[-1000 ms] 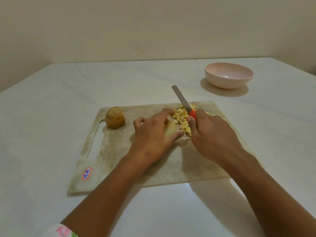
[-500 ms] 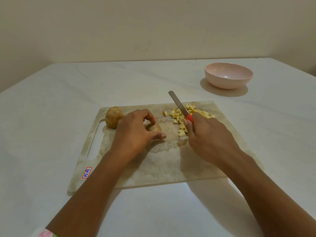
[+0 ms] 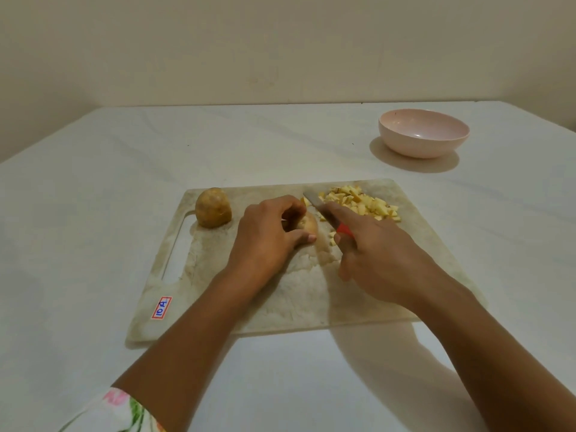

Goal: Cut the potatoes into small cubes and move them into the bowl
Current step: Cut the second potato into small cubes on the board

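Left hand [image 3: 268, 236] curled round a potato piece [image 3: 307, 224] on the cutting board [image 3: 311, 304], right hand [image 3: 380, 254] gripping the knife [image 3: 324, 212], cubes [image 3: 361, 204] heaped far right.

Only 1 camera watches here, worn on the person's head and looking forward and down over the white table [image 3: 93, 213]. It sits close in: both arms come up from the bottom edge, with the left hand [image 3: 268, 238] and right hand [image 3: 383, 257] meeting near the frame's middle over the cutting board [image 3: 280, 300], which fills the centre. The pink bowl [image 3: 424, 141] lies farther off at upper right, and the beige wall [image 3: 280, 51] closes the top of the frame
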